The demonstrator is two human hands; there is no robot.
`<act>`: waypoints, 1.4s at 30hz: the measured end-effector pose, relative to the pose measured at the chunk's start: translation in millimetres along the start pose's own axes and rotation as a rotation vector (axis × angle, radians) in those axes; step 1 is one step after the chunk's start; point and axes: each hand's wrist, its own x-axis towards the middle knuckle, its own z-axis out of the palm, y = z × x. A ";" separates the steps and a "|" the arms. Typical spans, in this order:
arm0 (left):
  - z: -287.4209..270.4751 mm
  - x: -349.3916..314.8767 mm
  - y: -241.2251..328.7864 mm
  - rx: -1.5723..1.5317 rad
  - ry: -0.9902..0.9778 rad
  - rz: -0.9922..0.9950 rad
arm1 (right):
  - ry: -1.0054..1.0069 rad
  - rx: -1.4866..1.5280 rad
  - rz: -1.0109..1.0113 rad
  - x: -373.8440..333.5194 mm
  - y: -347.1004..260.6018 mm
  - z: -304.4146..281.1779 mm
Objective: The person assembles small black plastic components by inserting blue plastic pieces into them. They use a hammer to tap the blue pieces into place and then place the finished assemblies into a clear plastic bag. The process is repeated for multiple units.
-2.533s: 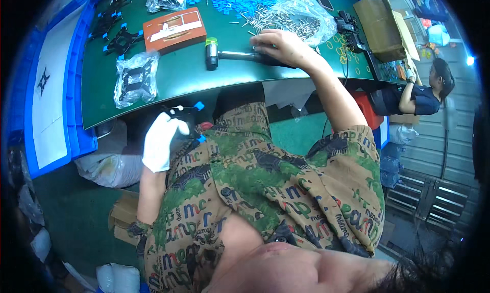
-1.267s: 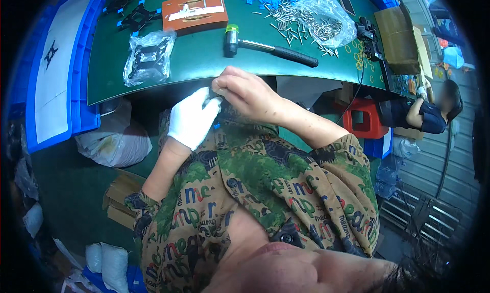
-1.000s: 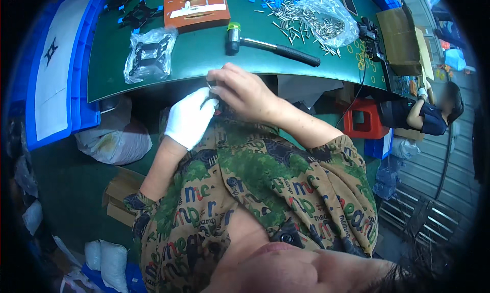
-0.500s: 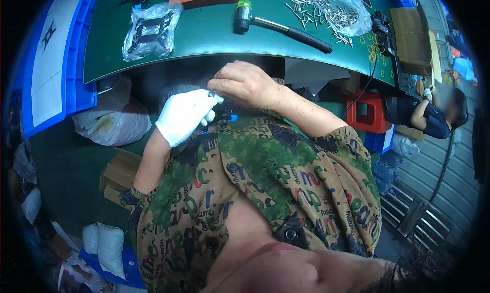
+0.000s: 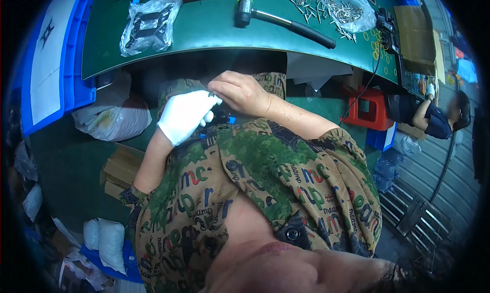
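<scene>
My left hand [image 5: 185,117], in a white glove, is closed in a pinch above my lap. A tiny dark piece shows at its fingertips, too small to name. My bare right hand [image 5: 241,91] meets those fingertips, its fingers bent and pressed together; what they grip, if anything, is hidden. Just below both hands, a black part with blue bits [image 5: 223,118] lies against my lap, partly covered by the glove. On the green table [image 5: 204,38] ahead are a rubber mallet [image 5: 286,25] with a black grip and a bagged black part [image 5: 149,27].
Many metal pins [image 5: 309,2] spill from a clear bag [image 5: 352,12] at the far right, near yellow rings [image 5: 377,50]. Blue crates [image 5: 74,53] stand at left. A red stool [image 5: 368,109] is under the table's right side. Another person [image 5: 434,112] works at far right.
The view has shifted slightly. My hands stay together at the fingertips, with the right fingers tilted a little lower; nothing has been let go.
</scene>
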 end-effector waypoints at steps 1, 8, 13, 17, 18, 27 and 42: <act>0.1 1.0 -1.2 0.025 0.005 -0.003 | 0.000 -0.005 0.001 -0.3 -0.1 -0.3; 6.3 -2.3 -1.7 0.015 -0.004 0.083 | 0.007 0.004 0.061 -10.1 -5.4 6.5; 9.0 -5.0 -3.9 -0.024 -0.004 0.069 | 0.018 0.021 0.094 -14.6 -8.5 11.7; 10.1 -3.4 -2.2 -0.015 0.022 0.107 | 0.003 0.028 0.097 -15.3 -4.9 14.2; 12.4 -4.0 -8.4 0.008 0.037 0.100 | -0.003 0.023 0.101 -16.7 -6.1 14.8; 11.7 5.7 -12.0 0.197 0.041 0.165 | -0.046 -0.417 0.020 49.6 18.7 -122.0; 7.0 11.9 -18.4 0.404 -0.005 0.402 | -0.478 -0.718 0.148 118.6 183.5 -210.1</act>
